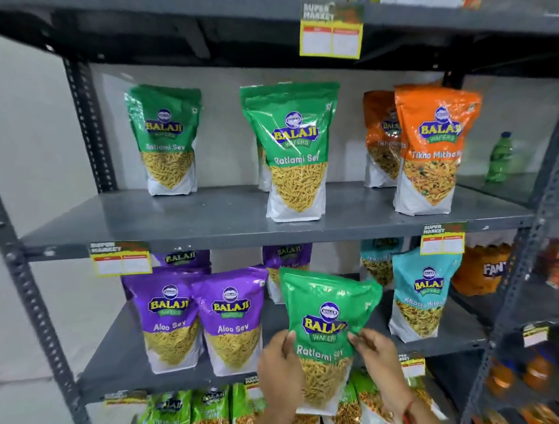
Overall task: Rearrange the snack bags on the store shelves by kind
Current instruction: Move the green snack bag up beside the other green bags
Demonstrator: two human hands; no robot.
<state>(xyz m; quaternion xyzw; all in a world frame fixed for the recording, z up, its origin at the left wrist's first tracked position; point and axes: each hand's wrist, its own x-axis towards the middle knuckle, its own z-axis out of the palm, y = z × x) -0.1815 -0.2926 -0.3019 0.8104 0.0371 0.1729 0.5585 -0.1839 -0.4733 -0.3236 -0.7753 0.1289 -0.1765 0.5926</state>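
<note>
I hold a green Ratlami Sev bag (324,320) upright in front of the lower shelf (116,363), between the purple and blue bags. My left hand (279,370) grips its left edge and my right hand (376,365) grips its right edge. On the middle shelf (223,220) stand two more green Ratlami Sev bags (164,141) (292,148), with two orange Tikha Mitha bags (432,150) to their right. Purple Aloo Sev bags (174,317) (231,319) stand on the lower shelf's left, and blue Khatta Mitha bags (421,292) on its right.
Light green snack bags (186,416) fill the bottom row. A second rack to the right holds a green bottle (499,156), an orange Fanta pack (483,267) and orange items. Price tags (331,30) hang from the shelf edges. A grey upright (22,274) bounds the left side.
</note>
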